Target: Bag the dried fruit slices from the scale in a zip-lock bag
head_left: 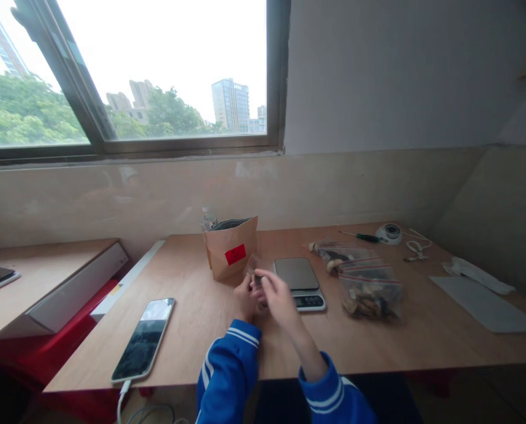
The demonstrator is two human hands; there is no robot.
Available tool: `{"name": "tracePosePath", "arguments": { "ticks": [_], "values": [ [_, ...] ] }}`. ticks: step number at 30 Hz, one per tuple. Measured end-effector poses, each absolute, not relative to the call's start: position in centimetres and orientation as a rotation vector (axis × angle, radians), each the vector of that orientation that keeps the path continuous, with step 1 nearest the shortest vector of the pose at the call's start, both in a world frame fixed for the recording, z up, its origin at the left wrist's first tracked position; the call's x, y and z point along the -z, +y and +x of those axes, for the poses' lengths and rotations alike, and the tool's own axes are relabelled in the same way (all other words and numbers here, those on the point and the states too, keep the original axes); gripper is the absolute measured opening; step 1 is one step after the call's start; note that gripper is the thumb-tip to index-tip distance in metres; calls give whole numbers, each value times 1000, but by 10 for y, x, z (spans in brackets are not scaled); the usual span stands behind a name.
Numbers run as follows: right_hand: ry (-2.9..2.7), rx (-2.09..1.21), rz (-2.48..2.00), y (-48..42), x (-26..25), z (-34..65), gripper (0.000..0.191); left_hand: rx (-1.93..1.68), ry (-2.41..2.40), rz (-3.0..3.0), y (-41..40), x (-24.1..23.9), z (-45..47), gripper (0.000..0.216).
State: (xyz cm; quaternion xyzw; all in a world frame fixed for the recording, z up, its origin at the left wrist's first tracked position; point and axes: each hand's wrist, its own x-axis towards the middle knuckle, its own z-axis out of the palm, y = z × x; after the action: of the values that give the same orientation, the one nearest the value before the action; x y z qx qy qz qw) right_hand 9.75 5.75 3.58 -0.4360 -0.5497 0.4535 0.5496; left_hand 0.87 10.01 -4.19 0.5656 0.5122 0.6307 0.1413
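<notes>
In front of me, my left hand (245,298) is closed on a small clear plastic bag (254,262). My right hand (279,294) comes in from the right with fingers pinched at the bag's mouth, over something small and dark that I cannot make out. Just behind the hands stands an open brown paper pouch (221,257) with a red label (235,254). A digital kitchen scale (296,274) lies right beside my right hand, its plate bare. Farther right, a zip bag (371,297) holds dried brownish pieces, with more filled bags (333,253) behind it.
A phone (143,340) on a white cable lies at left. A clear bottle (208,218) stands behind the pouch. At the right back are a screwdriver (364,237), a white dome camera (390,234) and its cable. White sheets (483,303) lie far right.
</notes>
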Motion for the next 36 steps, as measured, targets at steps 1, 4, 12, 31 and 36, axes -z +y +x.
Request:
{"name": "tracePosePath", "arguments": {
  "ticks": [1, 4, 12, 31, 36],
  "values": [
    [-1191, -928, -1079, 61, -44, 117, 38, -1788, 1480, 1657, 102, 41, 7, 32],
    [-921, -487, -1159, 70, -63, 161, 47, -1715, 1530, 1732, 106, 38, 3, 32],
    [-1310, -748, -1098, 78, -50, 140, 49, -1799, 1595, 1761, 104, 38, -2, 33],
    [-1329, -1012, -973, 48, -8, 133, 35, -1810, 1297, 1422, 59, 26, 23, 40],
    [-1169, -1080, -971, 38, -20, 148, 36, -2031, 1563, 1020, 36, 13, 29, 29]
  ]
}}
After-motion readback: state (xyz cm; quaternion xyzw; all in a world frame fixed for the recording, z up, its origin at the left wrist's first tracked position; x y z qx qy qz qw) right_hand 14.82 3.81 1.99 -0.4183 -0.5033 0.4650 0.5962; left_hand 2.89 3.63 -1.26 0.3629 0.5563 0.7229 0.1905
